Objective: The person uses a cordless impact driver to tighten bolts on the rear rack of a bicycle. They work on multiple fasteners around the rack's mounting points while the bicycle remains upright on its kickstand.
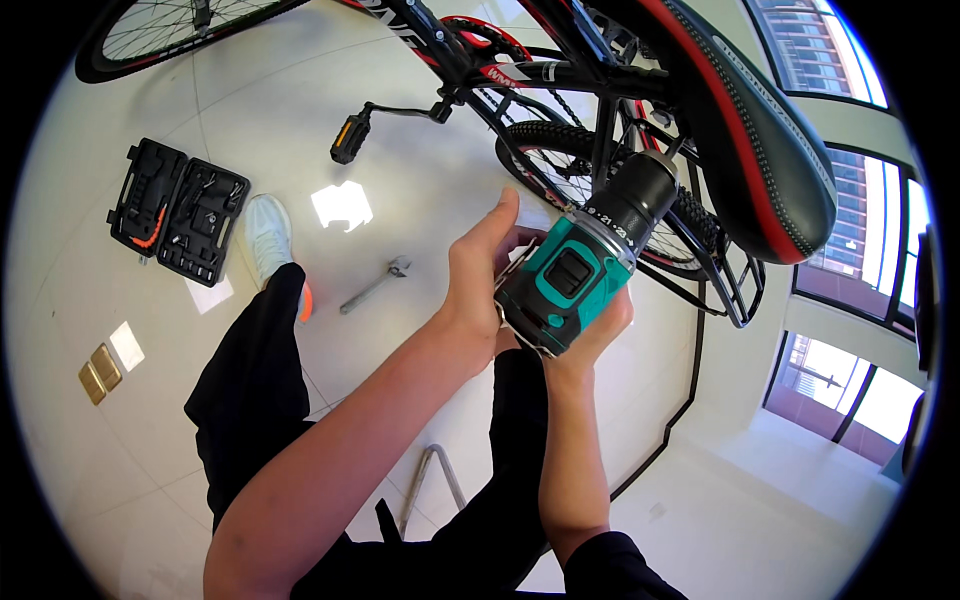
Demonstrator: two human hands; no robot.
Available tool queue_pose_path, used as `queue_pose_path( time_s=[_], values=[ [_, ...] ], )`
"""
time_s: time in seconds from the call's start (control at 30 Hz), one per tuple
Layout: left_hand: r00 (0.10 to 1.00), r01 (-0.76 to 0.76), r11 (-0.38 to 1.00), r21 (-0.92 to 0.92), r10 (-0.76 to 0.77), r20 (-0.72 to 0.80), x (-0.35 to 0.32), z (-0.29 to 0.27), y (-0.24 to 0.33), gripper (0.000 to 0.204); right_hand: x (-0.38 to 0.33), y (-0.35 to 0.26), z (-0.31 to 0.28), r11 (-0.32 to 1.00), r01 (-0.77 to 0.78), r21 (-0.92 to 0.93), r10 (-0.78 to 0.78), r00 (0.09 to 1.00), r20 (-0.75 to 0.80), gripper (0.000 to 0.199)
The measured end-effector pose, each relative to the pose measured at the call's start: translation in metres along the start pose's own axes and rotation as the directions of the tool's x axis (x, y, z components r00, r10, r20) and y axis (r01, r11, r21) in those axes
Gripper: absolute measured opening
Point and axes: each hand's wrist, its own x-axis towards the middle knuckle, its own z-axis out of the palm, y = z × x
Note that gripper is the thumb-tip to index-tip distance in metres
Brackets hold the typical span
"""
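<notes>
A teal and black cordless drill [570,272] is held in front of me, its black chuck [643,185] pointing up and right under the bicycle saddle [745,130]. The bit's tip reaches the metal below the saddle; whether it touches a bolt I cannot tell. My right hand [600,335] is closed round the drill from below, its fingers mostly hidden by the body. Against the drill's left side is my left hand [478,265], thumb raised, its other fingers curling behind the tool and partly hidden.
The black and red bicycle [455,60] fills the top, with a pedal [350,138] jutting left and a rear rack [740,290]. On the tiled floor lie an adjustable wrench [375,284] and an open black tool case [180,212]. Windows [850,220] stand at right.
</notes>
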Motion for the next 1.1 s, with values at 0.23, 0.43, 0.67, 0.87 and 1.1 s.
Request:
queue_pose_path(
  time_s=[0.23, 0.43, 0.67, 0.87, 1.1],
  values=[
    [0.991, -0.12, 0.975, 0.189, 0.128, -0.032, 0.003, 0.001, -0.01, 0.07, -0.001, 0.005, -0.003, 0.999, 0.039, 0.016, -0.039, 0.999, 0.009, 0.041],
    [0.991, 0.131, 0.987, -0.097, -0.127, 0.051, 0.011, -0.005, -0.003, 0.063, 0.002, 0.01, 0.001, 1.0, -0.005, 0.006, 0.005, 1.0, -0.021, 0.047],
    [0.994, 0.092, 0.987, -0.131, -0.1, -0.05, 0.005, 0.005, -0.003, 0.058, 0.003, 0.002, 0.002, 1.0, -0.029, -0.006, 0.029, 0.999, -0.013, 0.048],
    [0.995, 0.053, 0.995, -0.086, -0.059, -0.077, 0.001, 0.004, -0.002, 0.057, 0.0, 0.003, 0.005, 0.998, -0.026, 0.049, 0.027, 1.0, -0.002, 0.047],
    [0.993, 0.058, 0.993, -0.099, -0.068, -0.095, -0.003, 0.007, 0.006, 0.059, 0.002, -0.002, 0.005, 0.999, -0.028, 0.036, 0.027, 0.999, 0.024, 0.044]
  ],
)
